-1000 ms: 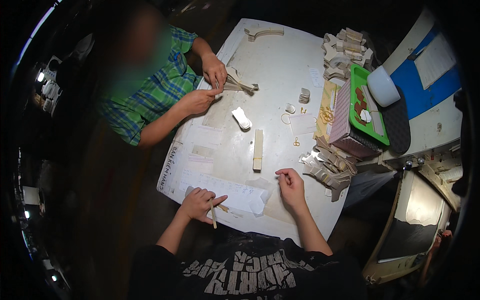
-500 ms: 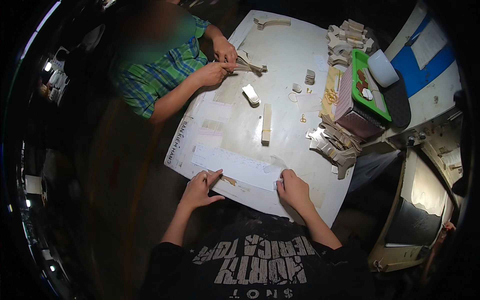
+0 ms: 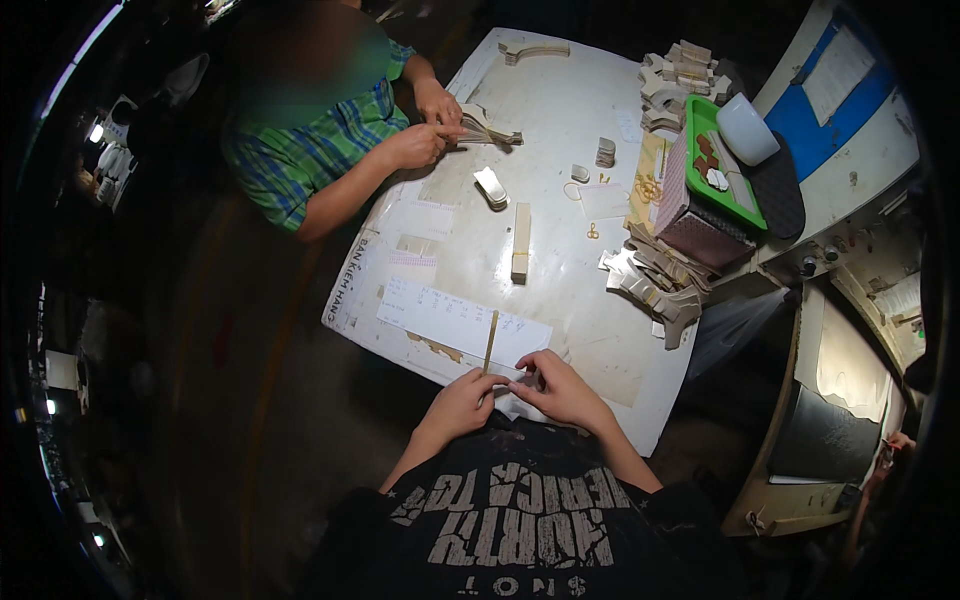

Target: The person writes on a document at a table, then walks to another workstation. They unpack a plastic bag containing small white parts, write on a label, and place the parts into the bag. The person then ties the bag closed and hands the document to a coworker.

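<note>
at the lower centre of the frame, the person's left hand [image 3: 462, 402] is closed around the lower end of a thin yellowish stick [image 3: 491, 342]. the stick rises out of the grip between thumb and fingers, nearly upright in the view with a slight lean to the right, so most of its length shows above the hand. its upper end overlaps the right part of a long paper sheet [image 3: 450, 311] with handwriting on it, which lies on the white table [image 3: 590, 320]; whether the tip touches the paper i cannot tell.

just right of the stick, the right hand [image 3: 566, 392] has its fingers bent, its thumb reaching to the left hand's fingertips. the two hands meet or nearly meet there; whether the right fingers pinch anything cannot be told. a white scrap [image 3: 516, 407] shows directly under both hands, at the table's near edge.

above the sheet, at the middle of the frame, stands a pale banded block [image 3: 521, 243], well apart from both hands, with a small stack of pale pieces [image 3: 490, 188] to its upper left. at right of centre lies a heap of grey shaped pieces [image 3: 655, 285], below a green tray [image 3: 728, 175]. in the upper left, a co-worker's hands [image 3: 413, 147] hold a bundle of curved strips [image 3: 487, 130].
</note>
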### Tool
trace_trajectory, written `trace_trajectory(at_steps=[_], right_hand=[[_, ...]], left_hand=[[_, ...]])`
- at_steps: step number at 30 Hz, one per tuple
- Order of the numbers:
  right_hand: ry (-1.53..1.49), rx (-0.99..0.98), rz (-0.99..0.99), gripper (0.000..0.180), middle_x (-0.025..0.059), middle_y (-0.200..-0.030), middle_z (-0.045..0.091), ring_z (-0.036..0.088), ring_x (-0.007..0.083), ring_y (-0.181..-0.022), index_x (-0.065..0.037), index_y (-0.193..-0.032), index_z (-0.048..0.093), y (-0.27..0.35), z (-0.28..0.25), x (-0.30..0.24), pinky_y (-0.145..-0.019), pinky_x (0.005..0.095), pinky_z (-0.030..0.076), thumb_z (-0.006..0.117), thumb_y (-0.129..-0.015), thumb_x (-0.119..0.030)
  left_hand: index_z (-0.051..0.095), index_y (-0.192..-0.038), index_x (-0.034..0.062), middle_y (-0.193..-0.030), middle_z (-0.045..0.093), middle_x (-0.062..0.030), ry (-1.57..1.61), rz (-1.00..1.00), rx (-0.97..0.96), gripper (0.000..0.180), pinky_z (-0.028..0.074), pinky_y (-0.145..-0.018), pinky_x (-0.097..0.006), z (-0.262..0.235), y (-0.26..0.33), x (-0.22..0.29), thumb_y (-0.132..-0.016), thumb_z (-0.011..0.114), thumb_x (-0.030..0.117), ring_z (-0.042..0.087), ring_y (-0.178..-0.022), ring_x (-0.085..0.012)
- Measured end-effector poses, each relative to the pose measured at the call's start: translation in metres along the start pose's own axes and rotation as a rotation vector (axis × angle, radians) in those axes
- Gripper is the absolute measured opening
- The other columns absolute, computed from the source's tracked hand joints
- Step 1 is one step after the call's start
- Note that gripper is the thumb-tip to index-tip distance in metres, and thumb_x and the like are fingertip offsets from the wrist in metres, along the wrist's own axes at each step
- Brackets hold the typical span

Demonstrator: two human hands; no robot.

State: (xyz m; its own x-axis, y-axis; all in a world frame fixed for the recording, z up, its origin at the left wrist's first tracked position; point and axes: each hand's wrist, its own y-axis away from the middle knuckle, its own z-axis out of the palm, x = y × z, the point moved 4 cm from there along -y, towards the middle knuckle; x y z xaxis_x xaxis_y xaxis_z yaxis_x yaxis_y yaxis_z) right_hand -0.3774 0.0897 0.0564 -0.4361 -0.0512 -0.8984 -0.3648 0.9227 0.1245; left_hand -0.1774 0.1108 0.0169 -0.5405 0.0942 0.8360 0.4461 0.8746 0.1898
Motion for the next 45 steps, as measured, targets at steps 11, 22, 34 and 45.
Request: trace_trajectory(at_steps=[11,22,34,45], right_hand=[[-0.563,0.262,0.215,0.014,0.0015,-0.086,0.06,0.06,0.0092,-0.077,-0.004,-0.115,0.058,0.005,-0.013,0.047,-0.068,0.0249,0.05,0.055,-0.111,-0.017],[-0.142,0.249,0.548,0.033,0.0104,-0.08,0.064,0.062,0.0189,-0.056,-0.002,-0.129,0.049,0.007,-0.05,0.072,-0.053,0.034,0.052,0.058,-0.105,-0.022],[0.576,0.031,0.355,0.067,0.0335,-0.112,0.068,0.07,0.0501,-0.096,0.008,-0.127,0.047,-0.026,-0.004,0.04,-0.084,0.0518,0.056,0.078,-0.089,-0.037],[0.636,-0.221,0.34,0.046,0.025,-0.095,0.074,0.072,0.0435,-0.094,0.0,-0.101,0.063,-0.095,0.049,0.022,-0.082,0.0488,0.056,0.082,-0.085,-0.038]], left_hand=[[0.079,-0.114,0.0127,-0.1,0.064,-0.0116,0.187,0.092,-0.249,0.033,0.053,-0.084,-0.037,0.008,-0.004,0.002,-0.091,0.059,0.002,0.065,-0.09,-0.0275],[0.03,-0.164,0.004,-0.155,0.044,-0.0191,-0.21,-0.617,0.763,0.094,0.053,-0.104,-0.046,-0.118,-0.016,-0.107,-0.091,0.079,0.037,0.056,-0.133,-0.0357],[0.054,-0.147,0.0081,-0.157,0.045,-0.0156,-0.177,-0.732,0.611,0.075,0.057,-0.095,-0.053,-0.112,0.013,-0.105,-0.09,0.075,0.052,0.068,-0.118,-0.0396],[0.055,-0.129,0.0014,-0.105,0.072,-0.016,0.623,-0.524,0.823,0.042,0.056,-0.084,-0.036,-0.091,0.085,-0.187,-0.099,0.073,0.025,0.071,-0.093,-0.0211]])
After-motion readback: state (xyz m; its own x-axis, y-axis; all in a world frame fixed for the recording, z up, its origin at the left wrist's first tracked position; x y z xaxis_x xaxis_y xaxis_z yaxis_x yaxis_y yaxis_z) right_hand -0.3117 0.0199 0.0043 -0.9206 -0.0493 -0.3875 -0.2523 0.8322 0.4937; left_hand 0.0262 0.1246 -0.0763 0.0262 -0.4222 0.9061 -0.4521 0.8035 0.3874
